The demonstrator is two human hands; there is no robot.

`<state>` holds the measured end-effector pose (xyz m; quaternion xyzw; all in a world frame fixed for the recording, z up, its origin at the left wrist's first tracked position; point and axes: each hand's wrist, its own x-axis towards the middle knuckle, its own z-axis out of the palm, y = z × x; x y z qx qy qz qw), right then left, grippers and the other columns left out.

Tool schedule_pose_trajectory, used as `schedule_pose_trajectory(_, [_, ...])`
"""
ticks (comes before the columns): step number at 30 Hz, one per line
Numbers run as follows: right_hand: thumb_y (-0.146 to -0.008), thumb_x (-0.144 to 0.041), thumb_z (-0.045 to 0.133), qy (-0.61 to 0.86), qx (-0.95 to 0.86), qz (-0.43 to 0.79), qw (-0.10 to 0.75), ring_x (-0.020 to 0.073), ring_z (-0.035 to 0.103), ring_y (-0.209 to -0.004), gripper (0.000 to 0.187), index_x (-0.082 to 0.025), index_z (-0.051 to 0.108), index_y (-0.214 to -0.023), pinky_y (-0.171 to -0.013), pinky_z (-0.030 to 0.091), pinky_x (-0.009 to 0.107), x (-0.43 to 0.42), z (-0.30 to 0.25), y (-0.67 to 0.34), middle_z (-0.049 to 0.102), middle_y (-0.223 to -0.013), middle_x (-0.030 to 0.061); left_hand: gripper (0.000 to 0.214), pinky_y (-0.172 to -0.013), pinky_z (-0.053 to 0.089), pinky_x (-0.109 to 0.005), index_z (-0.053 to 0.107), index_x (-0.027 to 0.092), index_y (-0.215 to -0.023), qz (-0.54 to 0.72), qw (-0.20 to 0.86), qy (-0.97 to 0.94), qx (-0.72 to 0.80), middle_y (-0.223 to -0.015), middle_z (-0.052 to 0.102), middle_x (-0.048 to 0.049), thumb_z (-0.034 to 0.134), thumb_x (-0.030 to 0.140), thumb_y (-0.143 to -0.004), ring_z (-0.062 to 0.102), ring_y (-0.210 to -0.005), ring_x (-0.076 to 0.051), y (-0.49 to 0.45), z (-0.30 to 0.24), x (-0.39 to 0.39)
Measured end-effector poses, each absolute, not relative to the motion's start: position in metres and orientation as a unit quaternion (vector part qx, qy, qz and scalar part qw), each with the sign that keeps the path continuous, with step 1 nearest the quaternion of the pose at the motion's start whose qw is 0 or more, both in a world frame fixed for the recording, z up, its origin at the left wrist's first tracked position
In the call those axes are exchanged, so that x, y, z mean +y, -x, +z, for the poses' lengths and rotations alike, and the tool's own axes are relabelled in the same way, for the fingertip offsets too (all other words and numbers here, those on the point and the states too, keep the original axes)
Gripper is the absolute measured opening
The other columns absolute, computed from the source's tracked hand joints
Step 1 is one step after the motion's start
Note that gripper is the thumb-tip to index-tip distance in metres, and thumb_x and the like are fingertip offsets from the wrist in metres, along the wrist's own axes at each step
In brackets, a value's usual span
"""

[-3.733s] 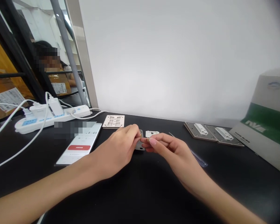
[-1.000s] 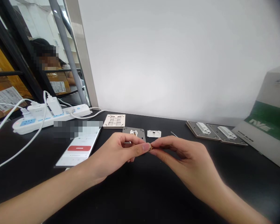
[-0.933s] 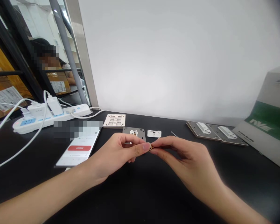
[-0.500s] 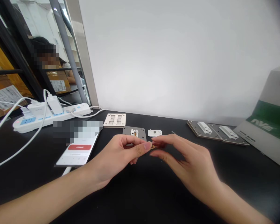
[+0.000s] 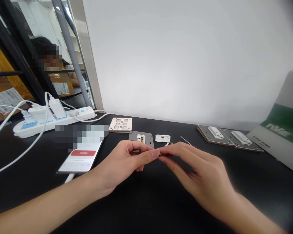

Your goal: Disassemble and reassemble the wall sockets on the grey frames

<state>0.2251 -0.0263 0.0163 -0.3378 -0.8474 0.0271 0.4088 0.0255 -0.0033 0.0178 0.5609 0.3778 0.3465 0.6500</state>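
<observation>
Over the black table, my left hand [image 5: 129, 157] pinches a small brass-coloured metal piece [image 5: 161, 154] between thumb and fingertips. The thumb and index finger of my right hand [image 5: 197, 169] close on its other side, so the tips of both hands meet. Most of the piece is hidden by fingers. Just behind my left hand lies a grey plate [image 5: 150, 138] bearing a white socket part [image 5: 141, 138] with brass inside. A white plastic cover [image 5: 162, 138] sits to its right. Beyond my right fingers are a small white and brass part [image 5: 169, 143] and a thin screwdriver-like tool [image 5: 186, 140].
A phone [image 5: 84, 156] with a lit screen and a white power strip [image 5: 56, 122] with cables occupy the left. At the back stands a beige square frame [image 5: 120, 124]. Two plates with white modules [image 5: 215, 133] lie right, beside a green-and-grey box [image 5: 280, 120]. A person sits beyond the shelving.
My right thumb and index finger have closed from apart onto the brass-coloured piece. More of the thin tool and a small part behind my right hand now show.
</observation>
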Motion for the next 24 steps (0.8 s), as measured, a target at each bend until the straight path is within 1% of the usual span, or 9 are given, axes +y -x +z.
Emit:
schedule_pose_trajectory(4, [-0.087,-0.009,0.063,0.349,-0.836,0.026,0.422,0.0064,0.064,-0.08,0.019,-0.02,0.064,-0.103,-0.076,0.05,0.015,-0.0277,0.0199,-0.2252,0.069,-0.091,-0.0018,0.029,-0.065,0.032,-0.028,0.068,0.019,-0.072,0.333,0.662,-0.565,0.363,-0.062,0.047,0.0041,0.066,0.044,-0.085,0.04,-0.062,-0.011,-0.0223,0.0196,-0.0005])
schedule_pose_trajectory(9, [-0.086,-0.007,0.064,0.343,-0.833,0.016,0.434,0.0053,0.064,-0.078,0.02,-0.019,0.064,-0.102,-0.076,0.049,0.013,-0.0291,0.0208,-0.2254,0.069,-0.089,-0.0023,0.022,-0.064,0.031,-0.027,0.071,0.02,-0.076,0.333,0.668,-0.568,0.346,-0.063,0.046,0.0049,0.07,0.041,-0.084,0.037,-0.063,-0.01,-0.0216,0.0174,0.0005])
schedule_pose_trajectory(13, [-0.086,-0.007,0.064,0.345,-0.829,0.007,0.441,0.0054,0.064,-0.077,0.018,-0.017,0.065,-0.1,-0.077,0.049,0.013,-0.0297,0.0215,-0.2232,0.069,-0.088,-0.0017,0.021,-0.064,0.032,-0.026,0.072,0.021,-0.078,0.352,0.652,-0.57,0.354,-0.067,0.051,0.0039,0.071,0.041,-0.083,0.039,-0.064,-0.01,-0.0232,0.0141,-0.0021])
schedule_pose_trajectory(18, [-0.084,-0.008,0.066,0.359,-0.82,0.014,0.446,0.0049,0.065,-0.074,0.015,-0.017,0.068,-0.096,-0.073,0.05,0.012,-0.0305,0.0255,-0.221,0.071,-0.085,-0.0021,0.021,-0.064,0.035,-0.024,0.073,0.022,-0.08,0.361,0.641,-0.582,0.346,-0.063,0.05,0.0048,0.069,0.042,-0.085,0.041,-0.063,-0.009,-0.0254,0.0174,-0.0055])
schedule_pose_trajectory(21, [-0.083,-0.008,0.067,0.361,-0.818,0.034,0.446,0.0051,0.067,-0.072,0.016,-0.019,0.069,-0.095,-0.072,0.051,0.011,-0.0296,0.0259,-0.221,0.074,-0.084,-0.0035,0.016,-0.061,0.035,-0.022,0.075,0.024,-0.078,0.371,0.63,-0.584,0.353,-0.063,0.05,0.0055,0.073,0.039,-0.081,0.041,-0.063,-0.008,-0.027,0.02,-0.0058])
schedule_pose_trajectory(24, [-0.081,-0.015,0.071,0.406,-0.788,0.073,0.457,0.0075,0.07,-0.07,0.017,-0.022,0.07,-0.096,-0.07,0.053,0.013,-0.028,0.0252,-0.2219,0.076,-0.083,-0.0056,0.019,-0.06,0.034,-0.021,0.074,0.023,-0.073,0.374,0.63,-0.575,0.364,-0.061,0.049,0.0059,0.074,0.04,-0.08,0.04,-0.062,-0.008,-0.0276,0.0211,-0.0053])
